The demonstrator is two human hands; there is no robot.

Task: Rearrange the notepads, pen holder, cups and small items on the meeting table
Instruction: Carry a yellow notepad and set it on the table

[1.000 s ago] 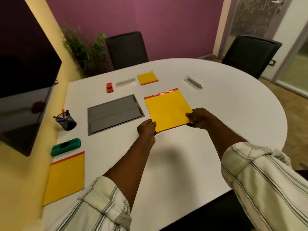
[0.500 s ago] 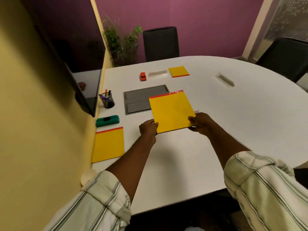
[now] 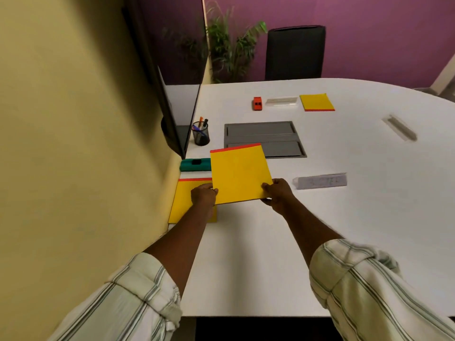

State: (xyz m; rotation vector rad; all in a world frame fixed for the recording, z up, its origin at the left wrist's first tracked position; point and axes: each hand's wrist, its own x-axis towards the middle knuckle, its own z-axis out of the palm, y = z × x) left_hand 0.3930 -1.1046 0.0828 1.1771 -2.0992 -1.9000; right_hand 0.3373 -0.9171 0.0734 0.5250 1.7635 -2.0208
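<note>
Yellow with a red strip along its far edge, a notepad [image 3: 240,174] is held just above the white desk [image 3: 344,230] near the desk's left side. The left hand [image 3: 203,195] pinches its near left corner, thumb on top, and the right hand [image 3: 277,191] grips its near right corner the same way. Partly under the left hand, a second yellow notepad [image 3: 183,201] lies flat at the desk's left edge, against the yellow wall. Just beyond that pad sits a green eraser-like block [image 3: 194,164], partly hidden by the held pad. Farther back stands a dark mesh pen holder [image 3: 200,134] with several pens upright in it. To its right, a grey hatch panel [image 3: 264,137] is set into the desk. A clear name stand [image 3: 321,181] lies to the right of the right hand. At the far side sit a small orange item [image 3: 257,103], another clear stand [image 3: 281,100] and a small yellow notepad [image 3: 317,102] in a row.
</note>
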